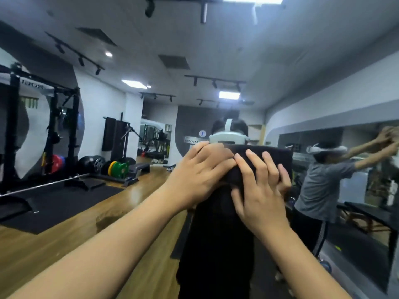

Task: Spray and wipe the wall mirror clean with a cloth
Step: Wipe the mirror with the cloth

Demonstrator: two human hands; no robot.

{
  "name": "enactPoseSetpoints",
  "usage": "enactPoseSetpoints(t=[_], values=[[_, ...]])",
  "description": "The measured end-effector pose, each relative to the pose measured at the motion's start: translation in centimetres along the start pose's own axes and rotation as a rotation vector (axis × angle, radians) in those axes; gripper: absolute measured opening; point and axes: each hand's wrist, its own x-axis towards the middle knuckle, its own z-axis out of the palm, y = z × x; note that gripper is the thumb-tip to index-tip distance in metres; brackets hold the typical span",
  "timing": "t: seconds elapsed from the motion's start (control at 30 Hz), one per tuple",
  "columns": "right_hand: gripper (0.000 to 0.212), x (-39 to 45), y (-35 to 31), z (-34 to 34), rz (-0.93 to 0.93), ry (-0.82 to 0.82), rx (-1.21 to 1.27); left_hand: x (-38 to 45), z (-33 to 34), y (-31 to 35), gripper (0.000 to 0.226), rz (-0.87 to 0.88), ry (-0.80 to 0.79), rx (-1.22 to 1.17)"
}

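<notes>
1. The wall mirror (pixel 90 223) fills nearly the whole view and reflects a gym with a wooden floor, black mats and a grey ceiling with track lights
2. In the reflection at left stands a black power rack (pixel 43 130) with a barbell (pixel 43 185) low across it, and coloured weight plates (pixel 117 169) lie on the floor near its base
3. A second mirror (pixel 349 169) on the right-hand wall shows the person side-on, in a grey shirt with both arms raised
4. The person's own reflection stands straight ahead, a white headset (pixel 228 137) showing just above the hands
5. A dark cloth (pixel 274 156) is spread flat against the wall mirror at about head height, covering the reflected face
6. The left hand (pixel 198 173) lies over the cloth's left part, fingers together and fairly straight, pressing it to the glass
7. The right hand (pixel 259 188) presses the cloth's lower right part with fingers spread wide and straight; its fingertips touch those of the left hand
8. Neither hand curls around the cloth; both push it flat
</notes>
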Motion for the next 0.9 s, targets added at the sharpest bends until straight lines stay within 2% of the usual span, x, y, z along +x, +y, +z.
enactPoseSetpoints(t=[0.17, 0.43, 0.7, 0.9], values=[[0.069, 8.1, 2.4, -1.9, 0.062, -0.048, -0.039, 8.2, -0.7, -4.0, 0.041, 0.017, 0.027, 0.034], [0.070, 9.7, 2.7, -2.1, 0.082, -0.061, -0.099, 9.5, 0.4, -5.1, 0.040, 0.037, 0.134, 0.002], [0.069, 15.3, 3.5, -0.7, 0.038, 0.115, -0.101, 13.5, 0.3, -10.3, 0.045, 0.156, 0.146, 0.022], [0.071, 23.9, 4.7, -1.4, 0.019, 0.132, -0.084, 19.8, -1.2, -15.6, 0.054, 0.113, 0.103, 0.068]])
